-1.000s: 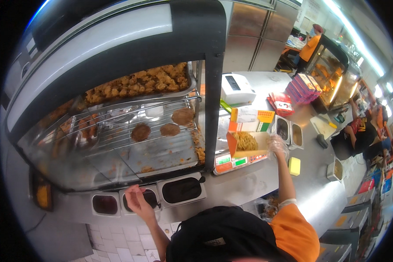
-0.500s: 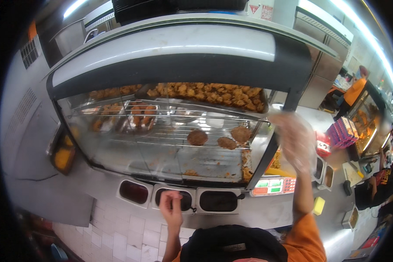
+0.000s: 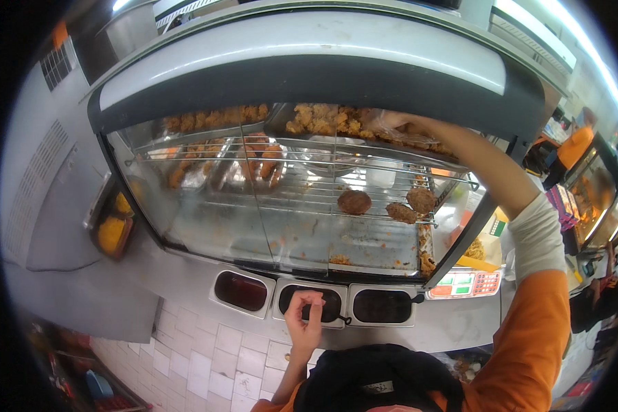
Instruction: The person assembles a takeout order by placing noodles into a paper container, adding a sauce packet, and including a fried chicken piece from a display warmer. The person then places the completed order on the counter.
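My right hand point(image 3: 393, 124), in a clear plastic glove, reaches through the right side of a glass display case point(image 3: 309, 73). It lies on the fried chicken pieces point(image 3: 321, 118) in the upper tray, seen through the glass; its fingertips blur into the pieces, and whether they grip one cannot be told. My left hand point(image 3: 305, 317) hovers, fingers curled in and nothing visible in them, above the middle one of three metal sauce pans point(image 3: 343, 323). Below the chicken, a wire rack point(image 3: 309, 199) carries brown patties point(image 3: 354, 202) and a metal tray of sausage-like pieces point(image 3: 259, 161).
A dark red sauce pan point(image 3: 240, 291) and a dark sauce pan point(image 3: 383, 306) flank the middle one. At the case's right front corner stands a scale point(image 3: 460, 283) beside a yellow-edged container of fries point(image 3: 475, 253). A person in orange point(image 3: 575, 147) is at the far right.
My right hand has gone from outside the case's right side onto the chicken in the upper tray. My left hand stays above the middle sauce pan. The whole view has shifted.
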`<state>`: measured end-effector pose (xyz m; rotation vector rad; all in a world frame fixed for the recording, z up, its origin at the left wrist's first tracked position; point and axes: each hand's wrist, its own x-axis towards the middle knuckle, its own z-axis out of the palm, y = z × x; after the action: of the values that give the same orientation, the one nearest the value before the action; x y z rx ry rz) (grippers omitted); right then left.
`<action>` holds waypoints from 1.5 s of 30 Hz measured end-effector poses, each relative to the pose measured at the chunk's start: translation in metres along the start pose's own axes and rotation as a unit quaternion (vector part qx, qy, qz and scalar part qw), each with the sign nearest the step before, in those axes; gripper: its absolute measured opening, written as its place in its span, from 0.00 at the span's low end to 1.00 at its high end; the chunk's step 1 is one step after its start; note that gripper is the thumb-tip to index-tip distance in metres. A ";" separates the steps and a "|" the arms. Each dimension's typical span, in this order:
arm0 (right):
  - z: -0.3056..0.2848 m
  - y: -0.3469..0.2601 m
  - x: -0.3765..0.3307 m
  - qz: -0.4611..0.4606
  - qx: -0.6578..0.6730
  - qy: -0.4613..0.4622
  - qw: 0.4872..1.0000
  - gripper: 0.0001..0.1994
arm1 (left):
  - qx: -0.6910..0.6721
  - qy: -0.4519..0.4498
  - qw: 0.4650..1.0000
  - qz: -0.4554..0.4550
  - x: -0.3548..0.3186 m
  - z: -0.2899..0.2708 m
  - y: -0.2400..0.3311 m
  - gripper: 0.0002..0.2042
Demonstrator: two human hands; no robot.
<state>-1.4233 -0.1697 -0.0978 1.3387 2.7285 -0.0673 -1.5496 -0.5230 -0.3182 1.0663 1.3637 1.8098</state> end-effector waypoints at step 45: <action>0.023 0.019 -0.215 -0.324 -0.214 0.301 0.871 0.28 | 0.052 -0.065 0.996 -0.034 -0.008 0.021 -0.017 0.03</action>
<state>-1.2760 -0.3290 -0.0968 0.3061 3.2576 0.9959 -1.5268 -0.5157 -0.3334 1.1564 1.4099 1.6063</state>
